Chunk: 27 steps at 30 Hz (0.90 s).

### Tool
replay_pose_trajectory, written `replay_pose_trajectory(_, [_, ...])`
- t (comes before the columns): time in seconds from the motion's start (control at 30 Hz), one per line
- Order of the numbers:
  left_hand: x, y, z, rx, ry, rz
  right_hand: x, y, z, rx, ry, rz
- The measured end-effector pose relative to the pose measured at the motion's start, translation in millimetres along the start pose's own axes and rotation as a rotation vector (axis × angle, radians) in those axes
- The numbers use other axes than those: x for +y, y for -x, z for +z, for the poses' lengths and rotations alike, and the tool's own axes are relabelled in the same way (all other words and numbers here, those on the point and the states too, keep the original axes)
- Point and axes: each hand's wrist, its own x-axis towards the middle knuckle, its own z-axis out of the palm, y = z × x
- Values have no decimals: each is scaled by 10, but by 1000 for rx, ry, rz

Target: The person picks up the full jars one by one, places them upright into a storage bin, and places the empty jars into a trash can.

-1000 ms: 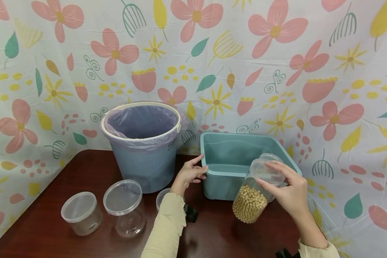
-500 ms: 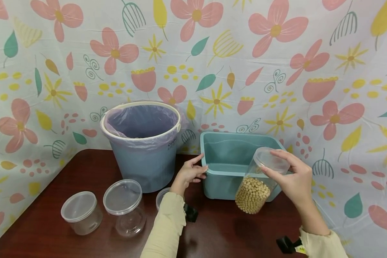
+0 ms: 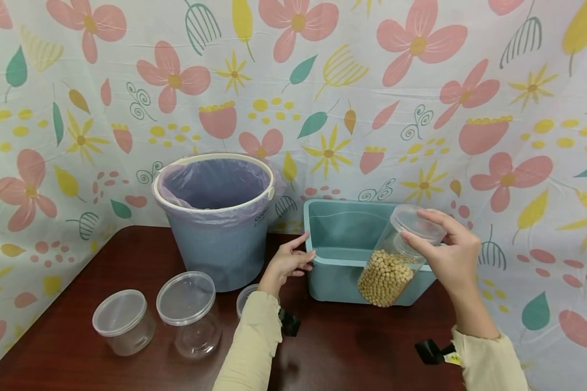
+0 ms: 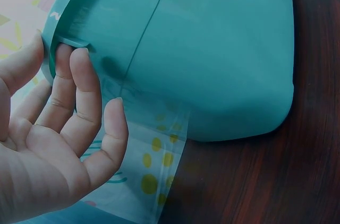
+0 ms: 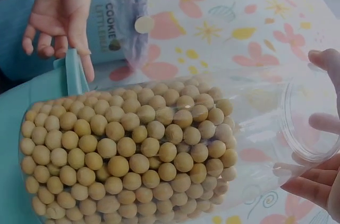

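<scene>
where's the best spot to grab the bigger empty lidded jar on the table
Grip the bigger lidded jar around its clear wall just under the lid, coming from above and the front. It stands upright, its lid is wider than the body, and the smaller jar sits close on one side, so the front is likely freest.

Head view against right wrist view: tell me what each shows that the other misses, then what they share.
Only the head view shows the table, two lidded empty jars and the tub's whole shape.

Only the right wrist view shows single beans close up and the printing on the bucket.

Both show the jar of beans gripped by the right hand and the left hand at the tub's rim.
</scene>
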Motion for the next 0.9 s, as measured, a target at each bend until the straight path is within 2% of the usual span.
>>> replay_pose_trajectory(0.2, [1,-1,-1,-6,1,4,-31,-64,1,10,-103,32])
replay_pose_trajectory(0.4, [-3,-7,-10,-9,6,2,-57,-211,-5,38,-162,6])
replay_pose_trajectory(0.7, [-1,-6,-12,1,3,-2,-50,-366,23,66,-8,24])
replay_pose_trajectory(0.9, [7,7,-4,0,4,-4,9,-415,126,102,30,74])
